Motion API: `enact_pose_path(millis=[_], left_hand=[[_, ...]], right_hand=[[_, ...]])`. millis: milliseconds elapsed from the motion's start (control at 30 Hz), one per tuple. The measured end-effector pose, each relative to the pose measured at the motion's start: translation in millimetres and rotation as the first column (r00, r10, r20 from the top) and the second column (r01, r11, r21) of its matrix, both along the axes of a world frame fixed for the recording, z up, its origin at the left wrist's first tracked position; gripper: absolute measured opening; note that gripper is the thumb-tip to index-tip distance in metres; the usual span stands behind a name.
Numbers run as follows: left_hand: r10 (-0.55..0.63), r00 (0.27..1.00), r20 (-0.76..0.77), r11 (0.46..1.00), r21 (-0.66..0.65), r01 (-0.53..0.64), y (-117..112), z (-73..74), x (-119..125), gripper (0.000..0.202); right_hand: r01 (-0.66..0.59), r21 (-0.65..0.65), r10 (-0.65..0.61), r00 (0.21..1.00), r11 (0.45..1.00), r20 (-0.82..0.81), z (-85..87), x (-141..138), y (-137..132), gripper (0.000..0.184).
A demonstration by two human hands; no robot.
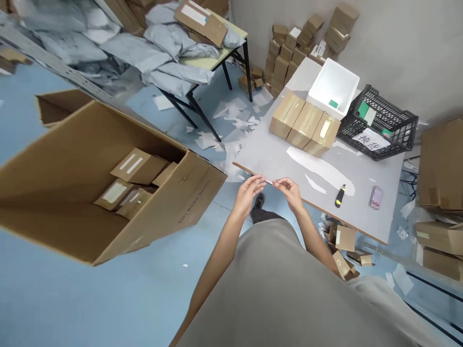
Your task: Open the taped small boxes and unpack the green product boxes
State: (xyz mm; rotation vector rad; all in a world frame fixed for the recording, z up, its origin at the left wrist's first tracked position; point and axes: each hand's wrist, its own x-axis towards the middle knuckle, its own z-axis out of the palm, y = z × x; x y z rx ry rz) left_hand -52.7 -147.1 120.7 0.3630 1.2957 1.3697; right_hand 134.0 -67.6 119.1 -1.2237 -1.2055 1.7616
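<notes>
Both hands are raised at the near edge of the grey-topped table (pixel 249 149). A thin, pale strip (pixel 268 181), seen nearly edge-on, spans the gap between my fingertips; it looks like paper, though its kind is unclear. My left hand (pixel 250 189) pinches one end, fingers bent together. Thumb and forefinger of my right hand (pixel 290 189) close on the other end. Beyond the hands lie a long white sheet of paper (pixel 318 166) and a smaller paper scrap (pixel 315 184). A black-and-yellow box cutter (pixel 340 196) rests to the right.
Three taped cartons (pixel 303 126) stand in a row beside a white bin (pixel 334 86) and a black crate (pixel 379 123). A large open box (pixel 202 193) holding several small cartons is at left. Grey parcels (pixel 170 43) cover another table. Paper scraps (pixel 235 113) litter the floor.
</notes>
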Motion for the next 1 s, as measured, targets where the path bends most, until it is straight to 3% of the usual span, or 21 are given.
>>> enact_pose_path(millis=[200,333,433,567,667,767,867,1000], left_hand=[[-0.109,0.991,-0.081,0.990,-0.099,0.101,49.6,-9.9,-53.9,0.064],[-0.210,0.958,-0.196,0.976,-0.104,0.192,105.9,-25.9,-73.3,0.059],[-0.280,0.894,-0.349,0.960,-0.090,0.265,169.4,-38.0,-77.0,0.062],[-0.336,0.747,-0.574,0.929,-0.070,0.364,271.9,-49.4,-64.9,0.089],[-0.421,0.635,-0.648,0.869,-0.086,0.488,345.8,-55.0,-47.7,0.105],[-0.493,0.538,-0.683,0.797,-0.107,0.595,401.9,-62.4,-33.8,0.111],[-0.560,0.466,-0.685,0.743,-0.166,0.649,431.6,-73.2,-29.9,0.110],[-0.542,0.469,-0.697,0.796,-0.247,0.553,438.1,-84.5,-34.0,0.110]], right_hand=[[0.064,-0.061,-0.067,0.996,0.996,-0.052,-5.3,-57.2,34.6,0.047],[0.173,-0.107,-0.180,0.982,0.979,-0.050,-4.5,-73.9,45.4,0.045],[0.254,-0.144,-0.259,0.966,0.956,-0.017,-3.0,-79.8,55.1,0.049],[0.391,-0.153,-0.390,0.920,0.907,0.043,2.4,-81.9,71.2,0.052],[0.495,-0.120,-0.488,0.869,0.860,0.083,10.3,-82.7,80.5,0.051],[0.566,-0.114,-0.556,0.824,0.816,0.107,17.7,-87.4,87.4,0.048],[0.618,-0.123,-0.606,0.786,0.776,0.126,21.7,-95.6,93.4,0.047],[0.666,-0.117,-0.651,0.745,0.737,0.145,22.0,-105.8,97.0,0.048]])
